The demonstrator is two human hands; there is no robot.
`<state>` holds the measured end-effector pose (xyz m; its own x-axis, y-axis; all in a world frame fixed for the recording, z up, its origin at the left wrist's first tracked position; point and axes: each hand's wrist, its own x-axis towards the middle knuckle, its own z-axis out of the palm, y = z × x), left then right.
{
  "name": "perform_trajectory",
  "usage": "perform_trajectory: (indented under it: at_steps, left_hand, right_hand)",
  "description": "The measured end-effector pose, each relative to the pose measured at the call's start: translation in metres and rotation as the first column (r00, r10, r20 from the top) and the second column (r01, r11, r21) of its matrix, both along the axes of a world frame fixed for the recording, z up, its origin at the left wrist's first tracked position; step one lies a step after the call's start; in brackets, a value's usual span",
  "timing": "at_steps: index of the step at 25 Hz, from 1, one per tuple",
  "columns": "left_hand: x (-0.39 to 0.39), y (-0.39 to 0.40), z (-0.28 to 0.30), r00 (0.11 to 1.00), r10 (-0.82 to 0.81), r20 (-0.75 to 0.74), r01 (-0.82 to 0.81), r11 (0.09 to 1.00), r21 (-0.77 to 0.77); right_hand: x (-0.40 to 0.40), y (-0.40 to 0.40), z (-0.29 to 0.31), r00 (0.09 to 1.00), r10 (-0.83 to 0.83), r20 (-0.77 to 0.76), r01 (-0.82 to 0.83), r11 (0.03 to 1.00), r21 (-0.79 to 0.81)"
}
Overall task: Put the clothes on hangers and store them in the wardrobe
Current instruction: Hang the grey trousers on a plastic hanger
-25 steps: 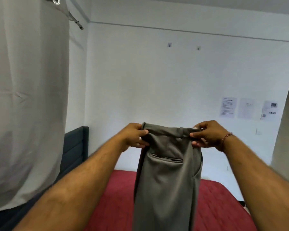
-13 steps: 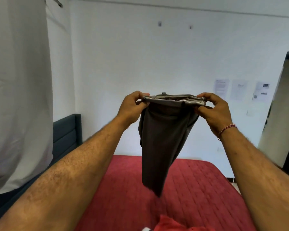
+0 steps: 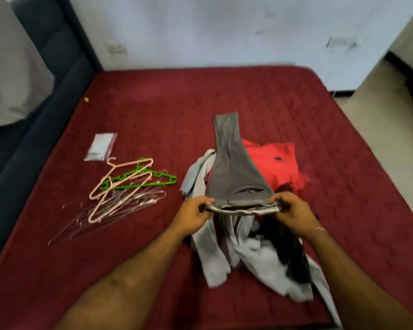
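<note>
Grey trousers (image 3: 231, 170) stretch away from me over the pile of clothes, legs pointing to the far side of the bed. My left hand (image 3: 193, 214) pinches the left end of the waistband and my right hand (image 3: 292, 211) pinches the right end. Under them lie a red garment (image 3: 274, 163), light grey clothes (image 3: 260, 260) and a dark garment (image 3: 289, 246). A heap of hangers (image 3: 127, 186), pink, green and clear, lies on the bed to the left of the pile.
The dark red bed (image 3: 153, 110) fills the view. A small clear packet (image 3: 100, 146) lies beyond the hangers. A dark blue headboard (image 3: 41, 75) and a grey curtain (image 3: 8, 75) stand at the left. Floor (image 3: 381, 115) and a doorway lie at the right.
My view has dropped from the wall to the bed. Both hands have lowered the trousers from chest height down onto the clothes pile, with the legs flung forward.
</note>
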<state>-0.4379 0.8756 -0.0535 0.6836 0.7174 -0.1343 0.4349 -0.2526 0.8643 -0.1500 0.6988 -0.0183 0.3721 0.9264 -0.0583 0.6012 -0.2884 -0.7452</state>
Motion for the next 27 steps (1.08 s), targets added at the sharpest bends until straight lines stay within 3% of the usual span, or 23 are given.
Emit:
perform_trajectory:
  at_steps: [3,5,7,11,16,23,27]
  left_hand:
    - [-0.038,-0.077,-0.066,0.953,-0.209,-0.218,0.191,0.976,-0.103]
    - [-0.047,-0.097,-0.071,0.92,-0.275,-0.281,0.257,0.961,-0.1]
    - [-0.052,-0.101,-0.065,0.911,-0.284,-0.299,0.274,0.959,-0.078]
    - [-0.079,-0.083,-0.045,0.922,-0.207,-0.327,0.216,0.976,-0.007]
    - [-0.166,-0.038,-0.04,0.94,0.0,-0.341,0.017,0.999,0.047]
    - [-0.338,0.056,-0.079,0.839,0.403,-0.365,-0.427,0.904,0.017]
    - [-0.417,0.112,-0.105,0.82,0.47,-0.326,-0.503,0.864,-0.019]
  right_hand:
    - [-0.042,-0.07,-0.074,0.998,-0.001,-0.061,-0.017,0.955,-0.296]
    - [-0.059,-0.08,-0.091,0.991,0.103,-0.08,-0.129,0.846,-0.517]
    - [-0.078,-0.07,-0.098,0.972,0.225,-0.07,-0.218,0.747,-0.628]
    - [-0.142,-0.011,-0.101,0.952,0.304,-0.044,-0.273,0.771,-0.575]
    - [-0.236,0.067,-0.1,0.917,0.396,-0.039,-0.361,0.787,-0.501]
    - [-0.36,0.151,-0.119,0.877,0.478,-0.041,-0.397,0.676,-0.621]
    - [-0.441,0.216,-0.143,0.86,0.511,-0.017,-0.382,0.62,-0.685]
